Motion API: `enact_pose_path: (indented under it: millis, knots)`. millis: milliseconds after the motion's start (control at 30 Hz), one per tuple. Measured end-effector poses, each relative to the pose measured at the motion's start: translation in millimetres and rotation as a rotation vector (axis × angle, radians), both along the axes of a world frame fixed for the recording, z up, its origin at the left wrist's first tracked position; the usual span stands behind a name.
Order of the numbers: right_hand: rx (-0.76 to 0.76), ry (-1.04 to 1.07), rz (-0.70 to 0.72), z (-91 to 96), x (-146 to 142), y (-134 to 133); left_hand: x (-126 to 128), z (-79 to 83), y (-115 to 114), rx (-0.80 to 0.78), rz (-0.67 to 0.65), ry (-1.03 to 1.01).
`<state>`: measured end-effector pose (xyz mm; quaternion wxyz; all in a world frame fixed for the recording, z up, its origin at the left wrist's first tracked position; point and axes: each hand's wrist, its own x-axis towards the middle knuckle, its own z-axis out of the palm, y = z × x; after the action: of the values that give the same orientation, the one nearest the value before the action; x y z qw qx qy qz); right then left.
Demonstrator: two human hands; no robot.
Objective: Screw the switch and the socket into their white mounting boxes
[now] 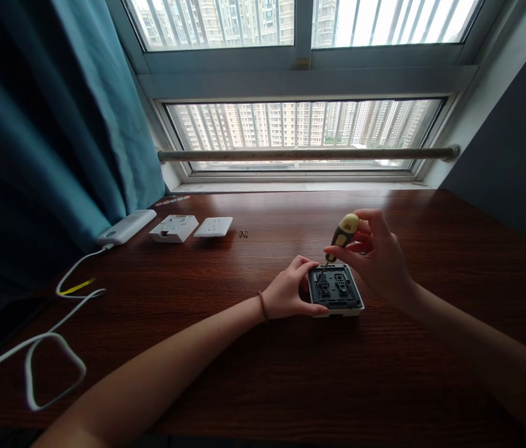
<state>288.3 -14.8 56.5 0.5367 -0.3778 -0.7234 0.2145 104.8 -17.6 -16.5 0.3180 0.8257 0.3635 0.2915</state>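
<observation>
On the table in front of me lies a square switch unit with a dark inner face and a white rim. My left hand grips its left side, thumb along the near edge and fingers at the far corner. A yellow and black screwdriver is held by its handle in my right hand, above the unit. Its shaft slants down to the left, and the tip is at the upper left part of the dark face. Whether the tip sits in a screw is too small to tell.
Farther back on the left are a white box, a white socket plate and small screws. A white power strip trails a cable along the left side, beside a blue curtain. A window rail runs behind the table.
</observation>
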Motion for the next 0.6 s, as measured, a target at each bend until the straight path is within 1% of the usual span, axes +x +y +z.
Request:
enact_pose_path:
  millis: [100, 167, 200, 267, 333, 400, 433, 500, 600]
  knots:
    - [0.021, -0.002, -0.014, -1.6, -2.8, -2.3, -0.1, 0.6, 0.2, 0.007, -0.003, 0.002]
    - [0.029, -0.017, 0.018, 0.0, -2.5, -3.0, -0.2, 0.6, 0.2, 0.006, -0.004, 0.002]
    - [0.026, -0.025, 0.06, 1.8, -1.5, -2.9, -0.2, 0.5, 0.2, 0.004, -0.005, 0.001]
    - [-0.012, -0.042, 0.216, 7.6, 2.4, -2.0, -0.2, 0.1, 0.2, 0.003, -0.002, -0.004]
    - [-0.089, -0.05, 0.394, 15.0, 8.0, -0.8, -0.2, -0.6, 0.2, 0.005, 0.002, -0.008]
    - [-0.161, -0.066, 0.496, 21.9, 14.0, 0.3, -0.2, -1.2, 0.3, 0.002, 0.001, -0.006]
    - [-0.178, -0.079, 0.504, 24.3, 16.5, 0.7, -0.2, -1.3, 0.4, -0.001, -0.001, -0.003]
    - [-0.176, -0.103, 0.469, 26.5, 19.3, 1.1, -0.2, -1.2, 0.6, -0.007, -0.006, -0.001]
    - [-0.105, -0.117, 0.354, 23.5, 17.3, 0.5, -0.2, -0.7, 0.6, -0.002, -0.001, 0.0]
